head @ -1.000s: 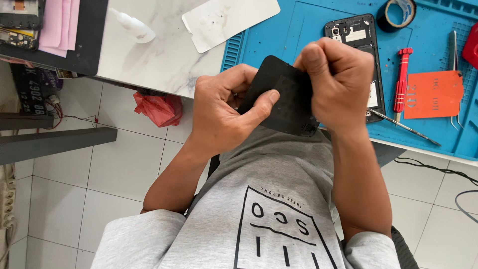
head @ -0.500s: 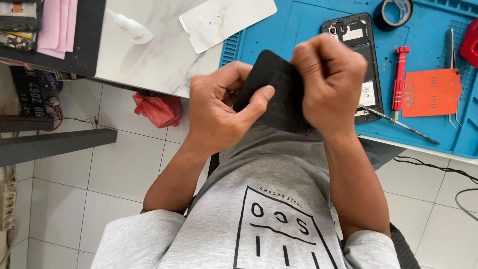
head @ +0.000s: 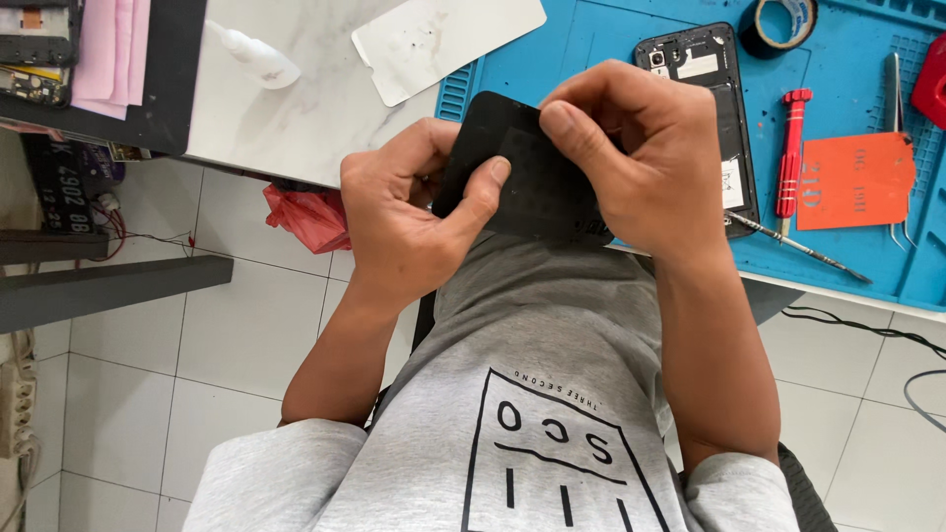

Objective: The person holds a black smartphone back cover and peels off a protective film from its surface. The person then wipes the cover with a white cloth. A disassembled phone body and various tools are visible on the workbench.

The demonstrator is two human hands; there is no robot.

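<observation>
Both hands close on a black phone back cover (head: 537,187), held above the lap just off the near edge of the surface (head: 305,108). The left hand (head: 414,212) has its grip shut on the cover's left edge, thumb pressed flat on the textured face. The right hand (head: 645,158) pinches the top right part, fingers curled over it.

Just beyond the right grip, an opened phone (head: 714,89) lies face down on the blue work mat (head: 847,256). Right of that lie a red screwdriver (head: 791,153), an orange card (head: 855,182), a thin metal pick (head: 798,246) and tweezers (head: 899,99). A tape roll (head: 778,22) sits beyond the phone. Beyond the left grip lie a white sheet (head: 443,39) and a small white bottle (head: 254,57).
</observation>
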